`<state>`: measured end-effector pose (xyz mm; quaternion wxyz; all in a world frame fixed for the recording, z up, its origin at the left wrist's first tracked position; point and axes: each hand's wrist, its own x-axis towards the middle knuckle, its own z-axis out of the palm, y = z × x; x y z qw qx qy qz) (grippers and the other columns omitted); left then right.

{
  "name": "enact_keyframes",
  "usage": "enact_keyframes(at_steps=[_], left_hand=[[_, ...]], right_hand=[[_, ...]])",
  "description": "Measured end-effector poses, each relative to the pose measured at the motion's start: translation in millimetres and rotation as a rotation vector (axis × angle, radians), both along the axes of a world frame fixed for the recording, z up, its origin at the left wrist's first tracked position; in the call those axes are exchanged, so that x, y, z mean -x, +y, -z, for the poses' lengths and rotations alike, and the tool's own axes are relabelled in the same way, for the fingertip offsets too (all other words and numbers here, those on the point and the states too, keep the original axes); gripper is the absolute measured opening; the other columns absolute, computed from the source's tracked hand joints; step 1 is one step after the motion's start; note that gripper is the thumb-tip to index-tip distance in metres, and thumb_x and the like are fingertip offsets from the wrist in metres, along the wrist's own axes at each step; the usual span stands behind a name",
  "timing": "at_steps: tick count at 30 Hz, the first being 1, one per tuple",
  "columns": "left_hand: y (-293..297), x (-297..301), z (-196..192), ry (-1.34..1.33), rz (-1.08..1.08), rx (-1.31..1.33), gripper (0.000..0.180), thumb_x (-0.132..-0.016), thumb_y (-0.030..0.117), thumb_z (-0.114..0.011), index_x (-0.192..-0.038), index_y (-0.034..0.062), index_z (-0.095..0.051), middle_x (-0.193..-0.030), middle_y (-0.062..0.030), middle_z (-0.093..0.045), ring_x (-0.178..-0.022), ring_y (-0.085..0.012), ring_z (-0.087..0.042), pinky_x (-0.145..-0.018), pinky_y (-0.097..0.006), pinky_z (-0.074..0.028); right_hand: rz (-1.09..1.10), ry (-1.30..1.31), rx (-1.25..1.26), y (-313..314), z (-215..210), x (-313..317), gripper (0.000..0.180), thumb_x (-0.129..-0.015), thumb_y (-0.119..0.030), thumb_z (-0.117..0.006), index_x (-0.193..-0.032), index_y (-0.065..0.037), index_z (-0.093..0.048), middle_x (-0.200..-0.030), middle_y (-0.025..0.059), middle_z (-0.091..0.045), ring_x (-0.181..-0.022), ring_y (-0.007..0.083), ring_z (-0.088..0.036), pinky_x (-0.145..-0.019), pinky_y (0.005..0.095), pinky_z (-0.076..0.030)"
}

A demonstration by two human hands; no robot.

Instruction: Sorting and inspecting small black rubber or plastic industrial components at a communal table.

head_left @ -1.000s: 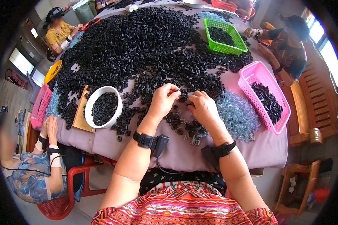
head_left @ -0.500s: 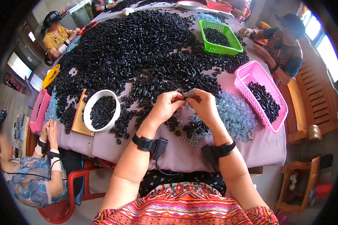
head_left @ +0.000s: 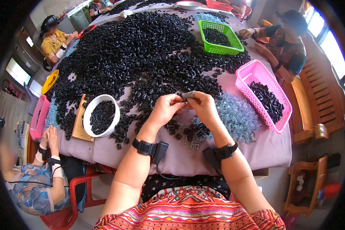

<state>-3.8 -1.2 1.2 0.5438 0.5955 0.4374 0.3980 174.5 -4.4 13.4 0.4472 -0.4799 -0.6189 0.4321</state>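
Note:
My left hand (head_left: 166,110) and my right hand (head_left: 203,109) meet fingertip to fingertip above the table's near side. Both are closed in a pinch on a small black plastic piece (head_left: 183,99), mostly hidden by the fingers. A grey cover (head_left: 188,94) wraps one right fingertip. Beyond the hands spreads a large heap of small black plastic pieces (head_left: 130,46). Close to my right hand lies a pile of clear bluish plastic bits (head_left: 237,117), with black pieces mixed in along its left side.
A white bowl (head_left: 117,122) and a wooden board (head_left: 79,130) are to the left. A pink basket (head_left: 241,78) of black pieces stands right, a green basket (head_left: 224,50) farther back. Co-workers sit around the table; one has palms together (head_left: 50,138) at left.
The whole view has shifted slightly, with the table's things a little farther left. My hands stay pinched together, and the grey-covered fingertip has tilted a little.

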Motion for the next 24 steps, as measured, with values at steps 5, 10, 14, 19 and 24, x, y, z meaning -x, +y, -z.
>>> enact_keyframes(at_steps=[5, 10, 14, 19, 24], left_hand=[[-3.3, -0.9, -5.0, 0.138, -0.024, -0.074, 0.015, -0.090, 0.007, -0.067, -0.103, -0.0014, -0.068, -0.087, -0.0042, -0.072, -0.074, -0.0080, -0.063, -0.066, -0.024, -0.051], [-9.3, -4.1, -8.0, 0.291, -0.060, -0.210, 0.016, -0.088, 0.007, -0.069, -0.102, -0.0006, -0.069, -0.085, -0.0051, -0.072, -0.073, -0.0086, -0.063, -0.068, -0.026, -0.052], [-10.3, -3.7, -4.7, 0.342, -0.053, -0.327, 0.015, -0.087, 0.007, -0.070, -0.100, 0.0006, -0.071, -0.081, -0.0066, -0.071, -0.071, -0.0090, -0.063, -0.069, -0.026, -0.053], [-10.0, -8.3, -3.8, 0.354, -0.075, -0.359, 0.014, -0.087, 0.007, -0.070, -0.099, 0.0008, -0.071, -0.079, -0.0065, -0.071, -0.068, -0.0084, -0.062, -0.065, -0.025, -0.052], [-9.1, -9.5, -8.0, 0.225, -0.096, -0.188, 0.010, -0.088, 0.005, -0.068, -0.096, -0.0007, -0.070, -0.077, -0.0032, -0.069, -0.065, -0.0064, -0.059, -0.060, -0.023, -0.049]], right_hand=[[-0.040, -0.365, -0.314, -4.8, -4.9, 0.5, 0.026, -0.082, 0.003, -0.060, -0.107, -0.001, -0.064, -0.086, 0.0174, -0.065, -0.082, 0.0350, -0.067, -0.069, 0.0379, -0.054], [-0.069, -0.500, -0.460, -13.3, -17.2, 1.9, 0.048, -0.079, 0.005, -0.058, -0.126, -0.005, -0.055, -0.090, 0.0202, -0.066, -0.084, 0.0390, -0.066, -0.070, 0.0453, -0.053], [-0.123, -0.570, -0.429, -14.8, -18.8, 0.9, 0.054, -0.080, 0.005, -0.056, -0.132, -0.006, -0.050, -0.092, 0.0207, -0.067, -0.084, 0.0383, -0.067, -0.068, 0.0455, -0.053], [-0.078, -0.557, -0.429, -14.0, -18.6, 1.2, 0.045, -0.081, 0.004, -0.058, -0.125, -0.005, -0.054, -0.086, 0.0198, -0.068, -0.081, 0.0387, -0.067, -0.067, 0.0452, -0.054], [-0.043, -0.319, -0.270, -14.0, -18.6, 3.4, 0.022, -0.086, 0.000, -0.060, -0.107, 0.000, -0.059, -0.086, 0.0219, -0.069, -0.083, 0.0394, -0.069, -0.067, 0.0418, -0.055]])
